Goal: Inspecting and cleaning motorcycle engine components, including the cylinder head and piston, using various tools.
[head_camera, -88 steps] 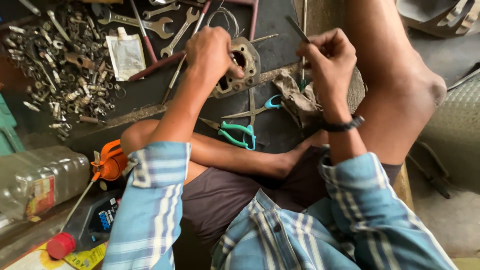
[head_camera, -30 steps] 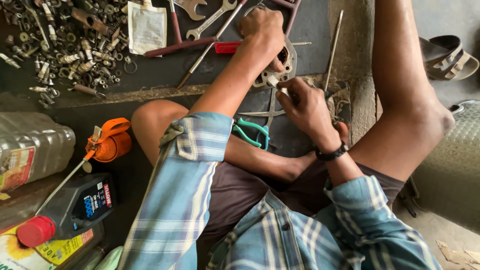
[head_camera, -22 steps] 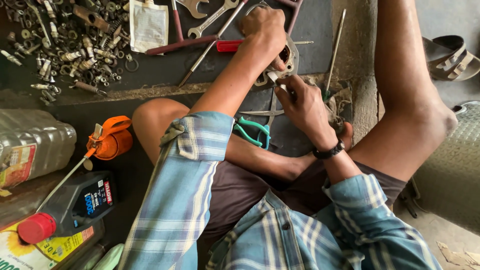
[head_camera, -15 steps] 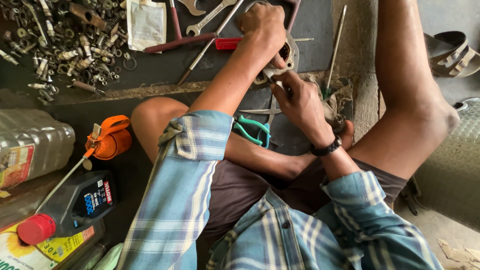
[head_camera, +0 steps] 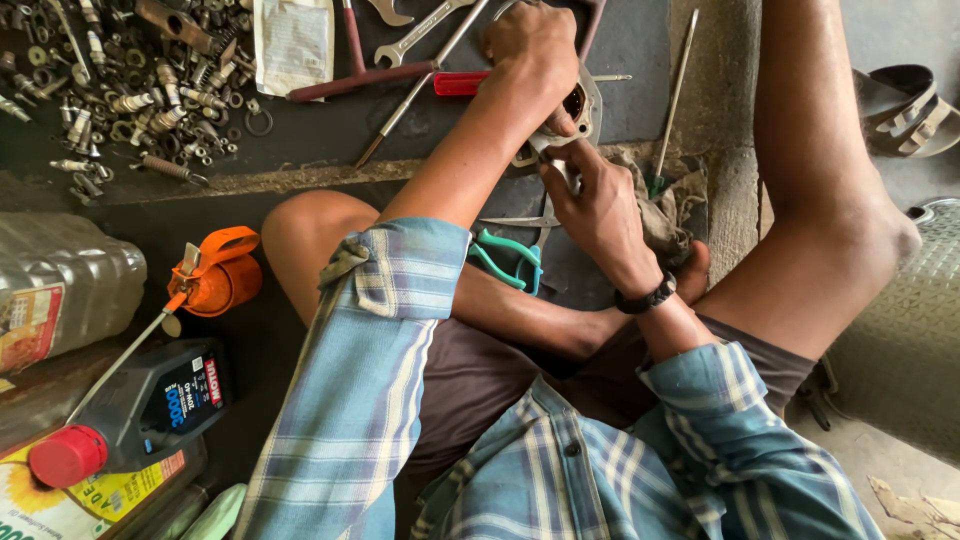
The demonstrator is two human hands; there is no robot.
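Down on the floor (head_camera: 610,60), the left hand (head_camera: 535,45) is closed over a grey metal engine part (head_camera: 580,110), pinning it in place between the person's legs. Just below it, the right hand (head_camera: 595,200) pinches a small metal tool (head_camera: 562,172) whose tip touches the part's lower edge. Green-handled pliers (head_camera: 505,258) lie under the left forearm. Wrenches (head_camera: 420,35), a red-handled screwdriver (head_camera: 460,83) and loose bolts (head_camera: 130,90) lie nearby.

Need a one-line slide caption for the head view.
Seated person's left hand steadies a metal engine part while the right hand works at its lower edge, wrenches nearby.
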